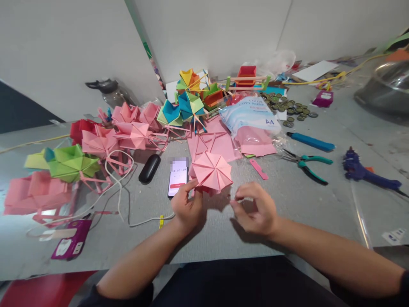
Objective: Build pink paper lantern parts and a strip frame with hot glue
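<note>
Pleated pink form (213, 170): at clock centre, twelve being toward the wall (217, 38); folded fan-like around one hub, pleats facing up; apparently raised off the desk (211, 245), judging by the shadow below.
Left hand (189, 208): at seven, with thumb and fingers pinching the form's near-left edge; gripped at the rim, probably to leave the pleats uncrushed and in sight.
Right hand (257, 209): at four, apart from the form; thumb and forefinger curled toward each other, cannot tell whether pressed on something small; probably held near for easy reach of the rim.
Phone (178, 177): at nine, screen up, lit with digits; presumably angled for a quick glance.
Pink paper models (137, 134): at ten, crowded together; presumably set aside, out of the hands' way.
Blue cutter (311, 141), pliers (315, 163), glue gun (367, 170): around three, laid loose; likely grouped for the right side's reach.
Copy-paper packet (251, 115): between one and two, marked A4; with pink sheets (257, 143) at the near end, cannot tell whether fully inside.
Bronze discs (290, 106): at two, heaped loose beyond the packet, in no container.
Bottle (111, 91): at ten, beside the wall, dark-lidded; cannot tell what is inside.
Glassy vessel (386, 94): between two and three, at the far edge; too dark to read within.
</note>
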Action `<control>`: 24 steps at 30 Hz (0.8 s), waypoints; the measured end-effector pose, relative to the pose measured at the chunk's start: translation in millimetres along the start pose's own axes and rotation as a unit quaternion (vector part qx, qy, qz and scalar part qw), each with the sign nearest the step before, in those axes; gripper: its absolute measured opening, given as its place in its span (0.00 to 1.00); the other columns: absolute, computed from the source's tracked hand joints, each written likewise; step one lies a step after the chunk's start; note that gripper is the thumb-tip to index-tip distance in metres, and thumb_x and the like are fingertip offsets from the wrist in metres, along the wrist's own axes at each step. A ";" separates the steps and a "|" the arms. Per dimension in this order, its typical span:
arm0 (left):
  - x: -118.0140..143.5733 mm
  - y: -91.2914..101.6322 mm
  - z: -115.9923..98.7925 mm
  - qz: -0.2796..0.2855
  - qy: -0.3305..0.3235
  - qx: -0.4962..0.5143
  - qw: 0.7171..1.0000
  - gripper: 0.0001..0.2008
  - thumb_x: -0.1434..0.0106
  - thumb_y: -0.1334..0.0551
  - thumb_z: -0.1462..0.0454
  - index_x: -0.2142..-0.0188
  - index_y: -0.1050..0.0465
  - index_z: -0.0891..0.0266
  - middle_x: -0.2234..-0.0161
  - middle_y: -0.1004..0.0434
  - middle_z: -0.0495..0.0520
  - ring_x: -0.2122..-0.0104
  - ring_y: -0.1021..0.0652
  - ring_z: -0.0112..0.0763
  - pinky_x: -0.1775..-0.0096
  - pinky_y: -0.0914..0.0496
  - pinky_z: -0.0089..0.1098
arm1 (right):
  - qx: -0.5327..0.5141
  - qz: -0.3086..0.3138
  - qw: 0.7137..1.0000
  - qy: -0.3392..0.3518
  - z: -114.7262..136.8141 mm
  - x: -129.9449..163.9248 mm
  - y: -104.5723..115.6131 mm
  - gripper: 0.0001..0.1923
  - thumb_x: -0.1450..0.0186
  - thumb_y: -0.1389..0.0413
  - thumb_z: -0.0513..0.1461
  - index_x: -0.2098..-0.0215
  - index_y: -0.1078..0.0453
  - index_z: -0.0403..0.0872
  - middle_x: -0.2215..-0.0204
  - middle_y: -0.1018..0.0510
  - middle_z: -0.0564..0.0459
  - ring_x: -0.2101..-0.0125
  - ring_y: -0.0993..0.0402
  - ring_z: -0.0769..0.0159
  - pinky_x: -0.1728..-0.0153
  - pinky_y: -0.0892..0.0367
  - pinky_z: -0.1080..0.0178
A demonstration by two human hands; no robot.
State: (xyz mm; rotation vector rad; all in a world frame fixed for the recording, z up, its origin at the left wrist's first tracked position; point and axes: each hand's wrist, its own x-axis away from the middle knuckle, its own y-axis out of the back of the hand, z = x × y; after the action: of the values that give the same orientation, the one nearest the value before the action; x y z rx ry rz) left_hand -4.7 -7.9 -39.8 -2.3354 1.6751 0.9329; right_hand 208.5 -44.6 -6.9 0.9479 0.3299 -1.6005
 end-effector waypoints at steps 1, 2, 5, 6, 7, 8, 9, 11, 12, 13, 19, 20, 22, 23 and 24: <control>3.5 0.1 3.2 -0.014 -0.008 0.008 1.000 0.08 0.32 0.31 0.57 0.56 0.18 0.56 0.61 0.13 0.56 0.60 0.14 0.42 0.55 0.20 0.40 | 0.005 -0.019 0.999 -0.044 -2.4 -2.6 -0.5 0.16 0.35 0.35 0.35 0.51 0.27 0.55 0.65 0.18 0.51 0.67 0.20 0.58 0.68 0.21 0.55; 7.1 0.4 6.0 -0.027 -0.015 0.018 0.999 0.09 0.31 0.31 0.56 0.56 0.19 0.56 0.60 0.13 0.57 0.59 0.14 0.43 0.54 0.20 0.41 | 0.001 -0.021 0.996 -0.083 -4.8 -4.5 -1.8 0.15 0.35 0.34 0.37 0.51 0.27 0.54 0.63 0.19 0.49 0.65 0.20 0.58 0.66 0.21 0.54; 16.2 3.2 9.3 -0.014 -0.023 0.062 0.998 0.11 0.32 0.30 0.53 0.57 0.22 0.56 0.60 0.14 0.59 0.59 0.14 0.46 0.55 0.21 0.44 | -0.040 0.021 0.992 -0.115 -9.5 -5.1 -6.4 0.09 0.33 0.37 0.38 0.54 0.25 0.53 0.59 0.17 0.48 0.61 0.19 0.57 0.61 0.21 0.54; 18.0 4.7 8.1 0.012 -0.019 0.080 0.997 0.11 0.32 0.29 0.53 0.58 0.22 0.56 0.61 0.15 0.59 0.59 0.14 0.46 0.55 0.21 0.45 | -0.048 0.029 0.993 -0.101 -9.8 -3.9 -7.3 0.09 0.33 0.39 0.36 0.55 0.24 0.53 0.60 0.16 0.49 0.61 0.18 0.57 0.61 0.21 0.55; 18.9 6.4 5.8 0.045 -0.015 0.097 0.994 0.11 0.33 0.29 0.53 0.59 0.22 0.56 0.62 0.15 0.59 0.60 0.14 0.47 0.55 0.21 0.46 | -0.050 0.029 0.995 -0.083 -9.6 -2.4 -7.7 0.10 0.33 0.40 0.34 0.56 0.22 0.54 0.62 0.16 0.50 0.62 0.18 0.58 0.62 0.21 0.56; 19.0 8.0 2.4 0.079 -0.015 0.111 0.991 0.10 0.33 0.29 0.54 0.60 0.21 0.56 0.63 0.15 0.59 0.61 0.14 0.48 0.55 0.22 0.46 | -0.047 0.026 0.996 -0.070 -8.8 -0.9 -7.7 0.12 0.34 0.41 0.33 0.57 0.21 0.54 0.62 0.16 0.51 0.64 0.18 0.58 0.63 0.21 0.57; 18.3 9.5 -1.8 0.110 -0.021 0.118 0.987 0.09 0.33 0.29 0.55 0.61 0.21 0.57 0.64 0.15 0.59 0.62 0.14 0.48 0.56 0.22 0.46 | -0.042 0.022 0.997 -0.062 -7.8 0.5 -7.2 0.14 0.35 0.41 0.32 0.56 0.19 0.55 0.63 0.15 0.51 0.65 0.19 0.59 0.65 0.22 0.58; 15.2 11.6 -11.2 0.147 -0.056 0.110 0.981 0.04 0.34 0.30 0.61 0.61 0.18 0.57 0.64 0.14 0.58 0.65 0.15 0.46 0.58 0.22 0.44 | -0.029 0.021 0.997 -0.063 -6.0 2.3 -5.8 0.15 0.34 0.41 0.31 0.58 0.17 0.56 0.64 0.15 0.51 0.68 0.19 0.59 0.69 0.23 0.58; 13.2 12.1 -15.7 0.154 -0.081 0.099 0.980 0.03 0.34 0.31 0.64 0.60 0.17 0.57 0.65 0.14 0.57 0.66 0.15 0.45 0.59 0.22 0.43 | -0.022 0.021 0.998 -0.064 -5.4 2.6 -5.1 0.14 0.34 0.41 0.32 0.59 0.16 0.56 0.65 0.15 0.51 0.70 0.20 0.60 0.70 0.23 0.59; 11.1 12.3 -19.8 0.156 -0.103 0.086 0.979 0.05 0.35 0.31 0.66 0.60 0.16 0.56 0.65 0.14 0.57 0.67 0.15 0.44 0.60 0.22 0.42 | -0.015 0.022 0.998 -0.061 -5.3 2.6 -4.6 0.14 0.33 0.41 0.32 0.60 0.16 0.55 0.66 0.16 0.51 0.71 0.20 0.60 0.72 0.23 0.59; -1.3 9.6 -30.0 0.182 -0.115 0.040 0.976 0.03 0.34 0.31 0.64 0.65 0.16 0.56 0.72 0.19 0.55 0.70 0.18 0.40 0.64 0.23 0.38 | -0.004 0.024 1.000 0.006 -9.8 0.3 -4.9 0.16 0.34 0.42 0.30 0.58 0.16 0.55 0.69 0.17 0.52 0.72 0.21 0.62 0.74 0.26 0.62; -3.3 9.2 -30.2 0.185 -0.120 0.041 0.974 0.02 0.34 0.30 0.64 0.64 0.16 0.56 0.71 0.18 0.55 0.69 0.18 0.39 0.64 0.23 0.38 | -0.003 0.030 0.999 0.010 -10.5 0.1 -5.0 0.16 0.35 0.43 0.30 0.59 0.17 0.55 0.70 0.18 0.52 0.73 0.21 0.62 0.74 0.26 0.61; -7.3 8.8 -30.0 0.187 -0.153 0.043 0.969 0.04 0.35 0.31 0.65 0.60 0.16 0.57 0.67 0.17 0.56 0.68 0.18 0.39 0.63 0.23 0.37 | 0.001 0.044 0.999 0.008 -11.4 0.1 -4.7 0.16 0.36 0.43 0.30 0.61 0.18 0.54 0.72 0.20 0.53 0.73 0.23 0.62 0.74 0.26 0.61; -9.1 8.9 -29.5 0.188 -0.175 0.045 0.965 0.06 0.35 0.31 0.65 0.57 0.17 0.58 0.65 0.16 0.57 0.67 0.18 0.39 0.63 0.23 0.37 | -0.001 0.046 0.999 0.003 -11.6 0.0 -4.3 0.16 0.37 0.44 0.30 0.61 0.18 0.54 0.73 0.20 0.53 0.74 0.23 0.62 0.75 0.27 0.62; -10.7 9.2 -28.9 0.189 -0.197 0.050 0.961 0.09 0.34 0.32 0.63 0.55 0.17 0.59 0.64 0.16 0.58 0.66 0.18 0.40 0.62 0.23 0.38 | -0.007 0.045 0.999 -0.003 -11.8 -0.1 -3.6 0.16 0.37 0.44 0.30 0.62 0.19 0.54 0.73 0.21 0.53 0.74 0.24 0.63 0.75 0.28 0.62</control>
State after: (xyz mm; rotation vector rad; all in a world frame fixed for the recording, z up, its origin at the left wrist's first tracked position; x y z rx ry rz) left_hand -3.2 -15.2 -8.6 -1.6494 1.9612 1.2429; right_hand 209.8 -35.6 -15.3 0.9344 0.2897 -1.5169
